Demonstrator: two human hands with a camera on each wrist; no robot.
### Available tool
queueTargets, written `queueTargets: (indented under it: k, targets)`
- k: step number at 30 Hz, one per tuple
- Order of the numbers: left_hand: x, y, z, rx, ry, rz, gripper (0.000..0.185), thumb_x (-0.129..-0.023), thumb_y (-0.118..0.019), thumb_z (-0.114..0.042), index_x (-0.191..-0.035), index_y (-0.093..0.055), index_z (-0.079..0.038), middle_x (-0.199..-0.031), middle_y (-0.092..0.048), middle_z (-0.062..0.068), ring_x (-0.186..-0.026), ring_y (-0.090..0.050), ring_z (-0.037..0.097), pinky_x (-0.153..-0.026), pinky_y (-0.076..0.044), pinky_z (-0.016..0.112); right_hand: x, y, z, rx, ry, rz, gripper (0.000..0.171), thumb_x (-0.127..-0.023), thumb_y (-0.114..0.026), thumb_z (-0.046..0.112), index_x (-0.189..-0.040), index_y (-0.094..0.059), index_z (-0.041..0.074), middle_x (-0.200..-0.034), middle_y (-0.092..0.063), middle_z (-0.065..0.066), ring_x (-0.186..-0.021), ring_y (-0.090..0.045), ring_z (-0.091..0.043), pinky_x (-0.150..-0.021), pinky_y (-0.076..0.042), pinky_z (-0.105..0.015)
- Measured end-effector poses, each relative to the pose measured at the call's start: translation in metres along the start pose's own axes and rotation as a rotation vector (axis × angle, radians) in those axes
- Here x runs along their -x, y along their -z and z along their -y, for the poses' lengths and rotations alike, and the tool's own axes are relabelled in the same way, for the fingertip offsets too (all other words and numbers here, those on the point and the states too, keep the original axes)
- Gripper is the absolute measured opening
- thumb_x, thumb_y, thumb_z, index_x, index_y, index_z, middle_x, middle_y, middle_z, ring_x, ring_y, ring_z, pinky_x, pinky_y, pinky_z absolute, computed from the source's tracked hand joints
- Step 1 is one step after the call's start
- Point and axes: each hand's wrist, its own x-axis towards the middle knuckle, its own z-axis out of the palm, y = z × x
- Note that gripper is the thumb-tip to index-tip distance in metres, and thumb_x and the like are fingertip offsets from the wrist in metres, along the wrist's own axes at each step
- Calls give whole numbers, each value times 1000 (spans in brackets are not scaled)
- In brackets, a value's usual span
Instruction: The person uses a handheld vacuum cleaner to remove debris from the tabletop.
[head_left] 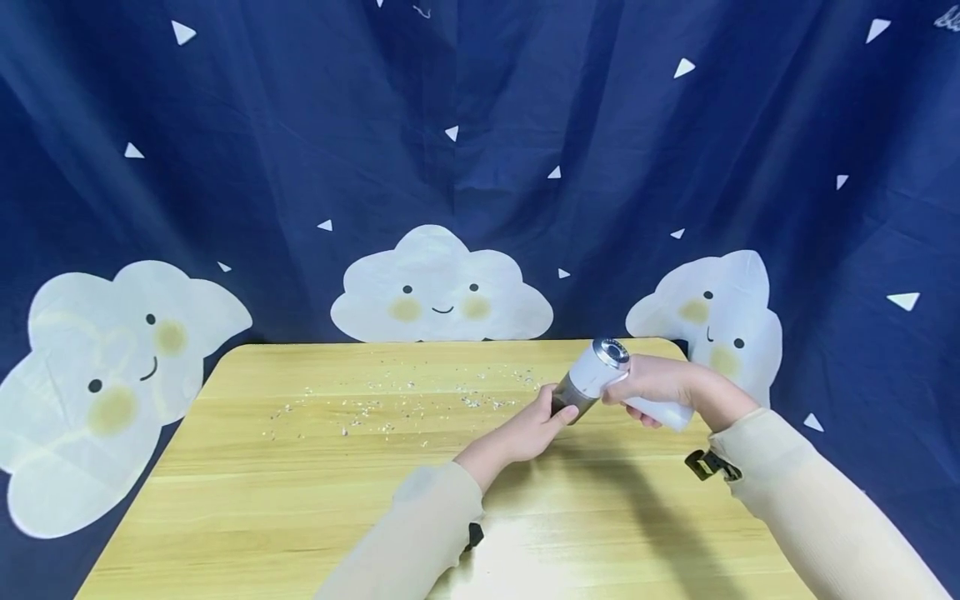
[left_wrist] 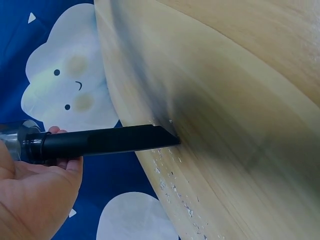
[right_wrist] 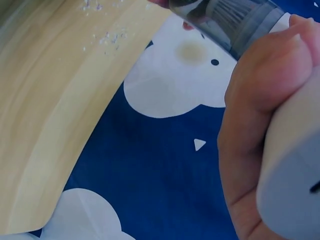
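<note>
A white handheld vacuum cleaner (head_left: 588,372) with a smoky clear dust cup (right_wrist: 235,22) is held above the right part of the table. My right hand (head_left: 660,379) grips its white handle (head_left: 660,412), fingers wrapped around it. Around the front end of the cup curls my left hand (head_left: 534,427), its fingers beneath the neck of a long black crevice nozzle (left_wrist: 105,142) in the left wrist view. The slanted nozzle tip overlaps the tabletop near the scraps in that view. Small paper scraps (head_left: 365,410) lie scattered over the back middle of the table.
The light wooden table (head_left: 285,508) has a rounded back edge. Behind it hangs a dark blue curtain (head_left: 480,200) with white clouds and triangles. Black straps (head_left: 708,465) show at both sleeves.
</note>
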Motion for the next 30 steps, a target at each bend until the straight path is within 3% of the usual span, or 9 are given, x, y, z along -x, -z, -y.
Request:
queueTargets:
  k: [30]
  targets:
    - [3, 2, -1, 14, -4, 24, 74, -103, -31, -60, -155, -19, -8, -151, -43, 18, -138, -44, 26, -114, -37, 43, 6, -4, 6, 14, 23, 7, 41, -84, -65, 19, -120, -55, 0, -69, -54, -8, -53, -52, -17, -47, -46, -26]
